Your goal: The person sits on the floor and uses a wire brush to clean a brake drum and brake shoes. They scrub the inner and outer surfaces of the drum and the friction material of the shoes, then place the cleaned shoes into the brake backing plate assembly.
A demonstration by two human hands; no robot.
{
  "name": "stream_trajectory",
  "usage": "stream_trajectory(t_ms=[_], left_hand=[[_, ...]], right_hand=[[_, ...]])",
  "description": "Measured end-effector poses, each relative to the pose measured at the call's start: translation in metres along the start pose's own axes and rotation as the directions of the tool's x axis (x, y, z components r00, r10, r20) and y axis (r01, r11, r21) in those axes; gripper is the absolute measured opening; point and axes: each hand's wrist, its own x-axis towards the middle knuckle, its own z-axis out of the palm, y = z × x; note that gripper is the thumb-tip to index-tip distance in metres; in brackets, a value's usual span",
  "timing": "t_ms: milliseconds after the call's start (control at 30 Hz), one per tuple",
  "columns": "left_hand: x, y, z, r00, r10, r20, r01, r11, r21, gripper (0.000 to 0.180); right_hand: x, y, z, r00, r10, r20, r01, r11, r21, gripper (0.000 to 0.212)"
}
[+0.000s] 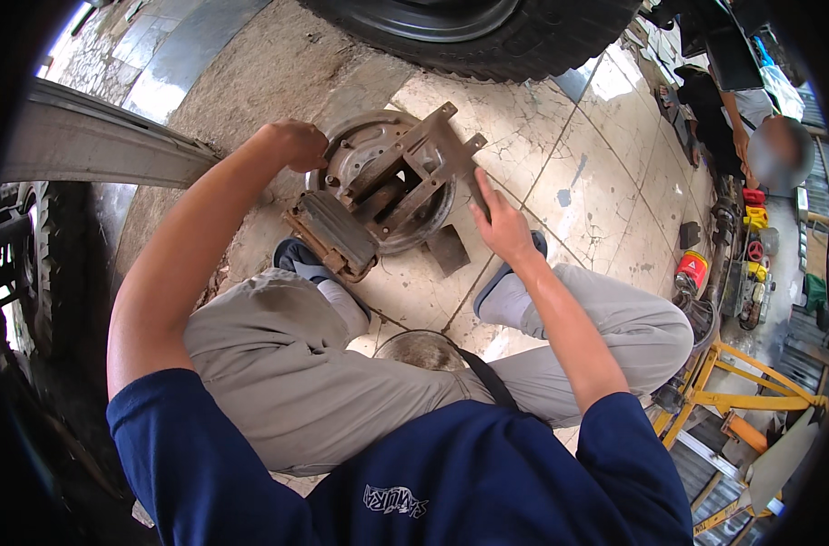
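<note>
A round, rusty metal plate [348, 162] with bolt holes lies on the floor between my feet. My left hand [299, 146] is closed at its left rim, the fingertips partly hidden. Across the plate's right side sits a brown metal bracket [446, 150] with drilled lugs and an open middle. My right hand [503, 223] is closed round the bracket's right edge, its index finger lying along it. A dark ribbed block [332, 227] with rusty edges leans at the plate's near left. Right of that, a loose dark flat piece [447, 249] rests on the tiles.
A large tyre [487, 59] stands just beyond the plate. A metal beam [114, 146] and another tyre [60, 264] are on the left. A co-worker [719, 118] is at far right, near a red can [692, 270], tools and a yellow metal frame [705, 391].
</note>
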Motion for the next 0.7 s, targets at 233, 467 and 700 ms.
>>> stream_trajectory(t_ms=[233, 467, 700], left_hand=[[-0.002, 0.003, 0.000, 1.000, 0.013, 0.001, -0.013, 1.000, 0.001, 0.045], [-0.008, 0.006, -0.003, 1.000, -0.003, -0.028, 0.003, 1.000, 0.004, 0.044], [-0.004, 0.007, -0.004, 1.000, -0.021, 0.011, 0.021, 1.000, 0.001, 0.044]], right_hand=[[-0.010, -0.009, 0.014, 0.999, -0.042, 0.025, 0.043, 0.998, -0.045, 0.072], [-0.006, -0.016, 0.006, 0.990, -0.015, 0.142, 0.024, 0.998, -0.064, 0.075], [-0.003, -0.035, -0.002, 0.988, 0.136, 0.072, -0.150, 0.958, 0.246, 0.074]])
